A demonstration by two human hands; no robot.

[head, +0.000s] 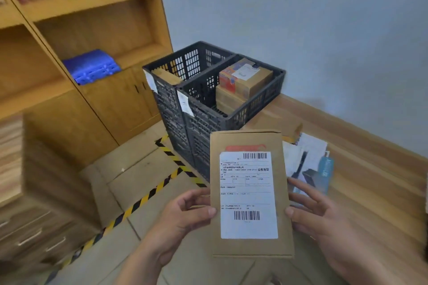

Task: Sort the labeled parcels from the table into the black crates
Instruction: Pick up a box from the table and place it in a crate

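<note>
I hold a flat brown parcel (250, 192) upright in front of me, its white shipping label with two barcodes facing me. My left hand (185, 220) grips its left edge with the thumb on the front. My right hand (322, 217) grips its right edge the same way. Beyond it stand two black crates side by side. The left crate (183, 62) shows one brown parcel at its near wall. The right crate (261, 109) holds stacked brown boxes (243, 83). More parcels (310, 164) lie on the wooden table (370, 192) behind the held one.
A wooden shelving unit (92, 37) with a blue plastic item (92, 69) fills the left. Drawers (34, 233) stand at lower left. Yellow-black floor tape (148, 194) runs across the tiled floor beside the crates. A grey wall backs the table.
</note>
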